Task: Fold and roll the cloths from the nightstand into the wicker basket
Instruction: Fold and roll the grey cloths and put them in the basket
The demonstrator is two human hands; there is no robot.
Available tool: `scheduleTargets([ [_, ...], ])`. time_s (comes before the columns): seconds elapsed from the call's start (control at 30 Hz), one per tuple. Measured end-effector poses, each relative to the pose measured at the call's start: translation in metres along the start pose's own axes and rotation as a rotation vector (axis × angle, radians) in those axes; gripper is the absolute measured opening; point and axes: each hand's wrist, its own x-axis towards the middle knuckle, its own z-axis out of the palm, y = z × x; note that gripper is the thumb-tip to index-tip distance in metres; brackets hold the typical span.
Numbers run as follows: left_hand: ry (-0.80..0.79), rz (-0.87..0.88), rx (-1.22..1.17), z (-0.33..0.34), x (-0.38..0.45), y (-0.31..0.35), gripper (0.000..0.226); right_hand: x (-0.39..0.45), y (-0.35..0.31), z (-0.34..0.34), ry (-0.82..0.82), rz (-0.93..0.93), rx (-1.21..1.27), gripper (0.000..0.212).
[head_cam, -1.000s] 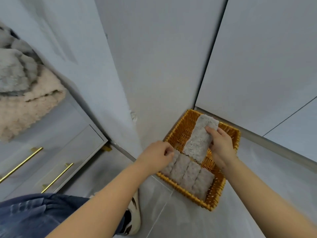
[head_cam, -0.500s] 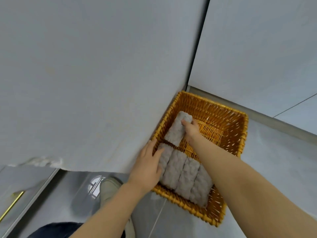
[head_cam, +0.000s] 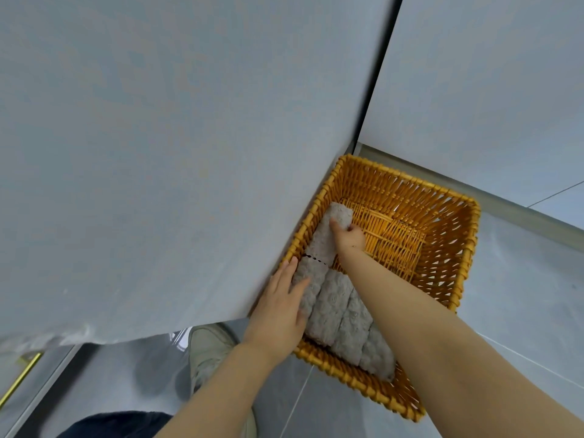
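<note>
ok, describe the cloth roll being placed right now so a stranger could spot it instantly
Find the orange wicker basket on the floor in the wall corner. Along its near end lies a row of grey rolled cloths, the left hand resting on the leftmost. The one meant is the grey roll beyond that row by the left wall, the only one in the right hand's grip.

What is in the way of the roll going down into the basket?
Nothing visible. The right hand holds the rolled cloth already inside the wicker basket, beside the packed rolls that the left hand rests on; bare basket floor lies alongside.
</note>
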Motion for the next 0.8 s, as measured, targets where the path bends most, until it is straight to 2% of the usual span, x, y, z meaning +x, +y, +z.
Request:
scheduleTargets([
  [0.1,0.005,-0.008,-0.005,0.000,0.001,0.001,0.060,-0.010,0.006,0.000,-0.088,0.016,0.060,0.074],
  [0.33,-0.030,-0.026,0.021,0.000,0.002,0.004,0.062,-0.011,0.008,-0.011,-0.276,0.052,0.126,0.060],
  [0.53,-0.060,-0.069,-0.038,-0.006,-0.004,0.008,0.065,-0.029,-0.001,-0.015,-0.174,0.072,0.156,0.078],
  [0.6,-0.053,-0.095,-0.081,-0.006,-0.016,0.011,0.066,-0.039,-0.001,-0.021,-0.153,0.077,0.172,0.079],
  [0.73,-0.031,-0.124,-0.163,-0.006,-0.047,0.014,0.059,-0.070,-0.006,-0.044,-0.174,0.025,0.209,0.061],
  [0.8,-0.020,-0.178,-0.311,-0.013,-0.062,0.024,0.055,-0.097,-0.012,-0.059,-0.214,-0.039,0.228,0.042],
])
